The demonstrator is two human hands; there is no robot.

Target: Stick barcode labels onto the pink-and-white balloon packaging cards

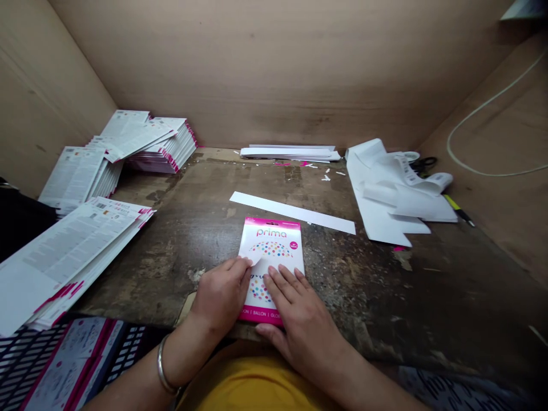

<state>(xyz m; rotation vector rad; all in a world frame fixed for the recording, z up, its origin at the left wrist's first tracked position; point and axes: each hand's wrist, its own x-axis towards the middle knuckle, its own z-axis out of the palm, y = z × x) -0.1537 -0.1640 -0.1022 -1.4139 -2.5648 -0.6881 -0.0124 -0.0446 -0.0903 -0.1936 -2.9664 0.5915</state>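
A white and pink balloon packet (274, 242) printed "prima" with coloured dots lies face up at the table's front edge. My left hand (225, 288) is closed in a pinch on a small white slip (256, 260) over the packet's left part. I cannot tell whether that slip is stuck to the packet. My right hand (297, 305) rests flat on the packet's lower right, fingers stretched out and thumb at its bottom edge. Just beyond the packet lies a long white paper strip (293, 212).
Stacks of packets (162, 145) fill the back left, and a nearer pile (77, 251) leans at the left edge. Paper strips (286, 153) lie at the back wall. Crumpled white sheets (394, 194), black-handled scissors (423, 164) and a yellow cutter or pen (459, 210) are at right.
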